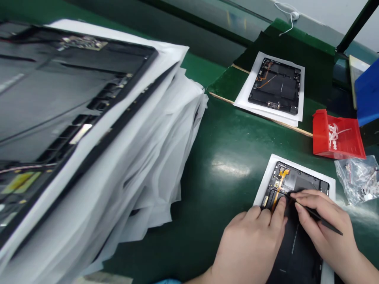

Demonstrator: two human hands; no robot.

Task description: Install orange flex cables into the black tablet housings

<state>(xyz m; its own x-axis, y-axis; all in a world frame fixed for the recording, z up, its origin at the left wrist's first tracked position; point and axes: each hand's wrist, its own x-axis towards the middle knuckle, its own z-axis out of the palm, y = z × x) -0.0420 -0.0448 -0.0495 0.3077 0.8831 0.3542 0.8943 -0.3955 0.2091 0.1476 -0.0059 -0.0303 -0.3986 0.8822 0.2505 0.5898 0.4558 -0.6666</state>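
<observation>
An opened tablet (308, 183) lies on a white sheet, its black inner housing and orange ribbon cable (280, 187) facing up. My left hand (251, 236) rests over its left side, fingers bent, with the index fingertip pressing down beside the cable. Its thumb is mostly hidden. My right hand (328, 221) pinches a slim black stick-like tool (327, 224). The tool's tip points at the small parts near my left index finger, and the exact contact is too small to make out.
At left rises a tall stack of tablet housings (59, 98) interleaved with white sheets (160, 142). Another opened tablet (275, 86) lies on paper farther back. A red bin (321, 138) with white bits and a clear plastic bag (355, 181) sit at right, near a blue bin (368, 94).
</observation>
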